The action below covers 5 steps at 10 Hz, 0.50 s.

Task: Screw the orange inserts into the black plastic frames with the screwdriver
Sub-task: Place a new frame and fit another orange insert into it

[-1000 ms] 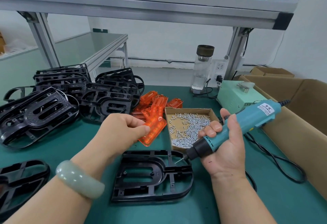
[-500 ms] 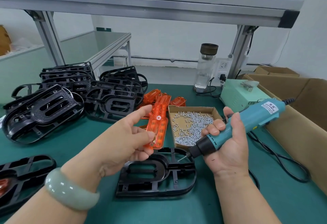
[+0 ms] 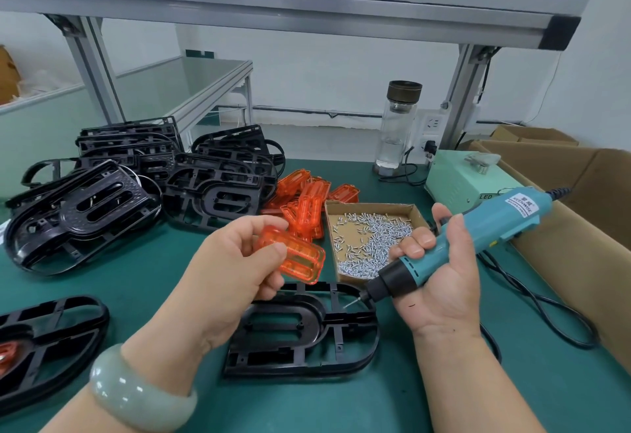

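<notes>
While the left hand (image 3: 222, 268) pinches one orange insert (image 3: 297, 258) between thumb and curled fingers, tilted in the air above the far edge of the black frame (image 3: 341, 357), the right hand (image 3: 440, 282) is wrapped round the teal electric screwdriver (image 3: 478, 238), fingers clamped on its barrel. The bit slants down and left over the frame's right half. The frame lies flat on the green table (image 3: 136, 268), nearest me, with neither hand touching it. Watching remotely, I judge the insert not yet seated, and several things could go wrong. If it goes in tilted or turned the wrong way, its holes may miss the frame's, and a screw driven askew could strip the plastic. With nothing holding the frame, a push from the bit could slide or turn it on the table. The bit points toward the left fingers, so a slip could jab them. I cannot tell whether the bit carries a screw, and a bare bit would only scar the part. The open cardboard box (image 3: 368, 206) of loose screws (image 3: 372, 238) sits just behind the frame, beside the right hand, where a nudge could scatter them. The black cord (image 3: 546, 313) trails off right and could tug the tool off line.
</notes>
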Available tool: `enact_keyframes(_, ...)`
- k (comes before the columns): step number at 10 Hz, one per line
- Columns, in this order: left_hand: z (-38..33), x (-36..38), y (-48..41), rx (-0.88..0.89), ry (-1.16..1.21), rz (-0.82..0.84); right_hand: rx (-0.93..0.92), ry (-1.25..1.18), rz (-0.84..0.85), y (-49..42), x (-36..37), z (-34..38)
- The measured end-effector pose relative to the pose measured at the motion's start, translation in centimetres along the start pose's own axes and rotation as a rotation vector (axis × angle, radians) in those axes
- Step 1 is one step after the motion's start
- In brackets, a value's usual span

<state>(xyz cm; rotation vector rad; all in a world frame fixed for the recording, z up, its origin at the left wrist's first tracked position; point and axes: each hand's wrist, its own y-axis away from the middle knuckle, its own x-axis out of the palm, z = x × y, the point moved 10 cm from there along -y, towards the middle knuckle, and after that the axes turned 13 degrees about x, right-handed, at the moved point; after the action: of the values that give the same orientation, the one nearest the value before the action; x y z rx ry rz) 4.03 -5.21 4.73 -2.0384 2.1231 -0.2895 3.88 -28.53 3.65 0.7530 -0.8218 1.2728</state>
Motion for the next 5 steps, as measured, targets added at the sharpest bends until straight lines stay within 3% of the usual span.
enact_keyframes(3, -0.2, -1.0, 0.5, 0.026, -0.186, -0.006, 0.002, 0.001, -0.006, 0.0, 0.0, -0.1)
enact_keyframes(5, 1.2, -1.3, 0.7, -0.056, -0.354, 0.092, 0.001, -0.001, -0.011, -0.1, -0.1, -0.2)
